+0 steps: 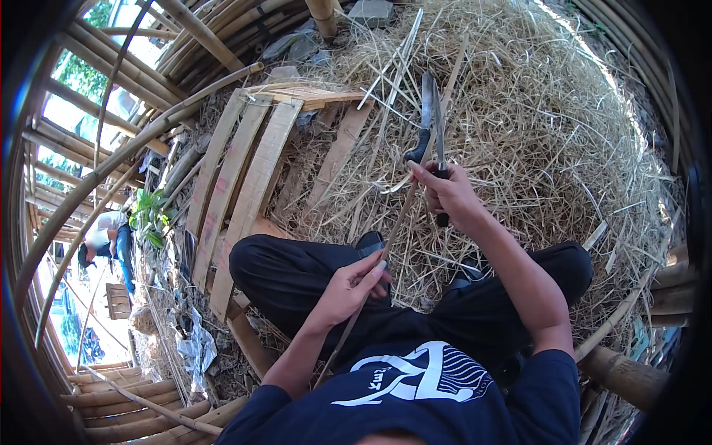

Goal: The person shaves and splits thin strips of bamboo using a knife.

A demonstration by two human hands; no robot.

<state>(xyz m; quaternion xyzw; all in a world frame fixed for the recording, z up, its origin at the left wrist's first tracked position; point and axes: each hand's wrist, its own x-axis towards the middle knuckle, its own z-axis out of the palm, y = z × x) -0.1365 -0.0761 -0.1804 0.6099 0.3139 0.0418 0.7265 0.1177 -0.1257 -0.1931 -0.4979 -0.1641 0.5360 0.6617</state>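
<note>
A long, thin bamboo strip (400,219) runs slantwise from my lap up past both hands towards the straw. My left hand (354,288) is closed around its lower part, above my crossed legs. In my right hand (451,196) is a knife (440,133) with a black handle, its blade pointing away from me. The thumb and forefinger of that hand are at the strip, but whether they pinch it is unclear. Just beyond, a second blade with a dark, curved handle (418,147) lies on the straw, close to the knife.
Shavings and straw (534,148) cover the ground ahead and to the right. A slatted wooden pallet (256,163) lies at the left. Bamboo poles (111,167) form a frame at the left, beyond which another person (111,237) bends down. A thick bamboo pole (627,374) is at the lower right.
</note>
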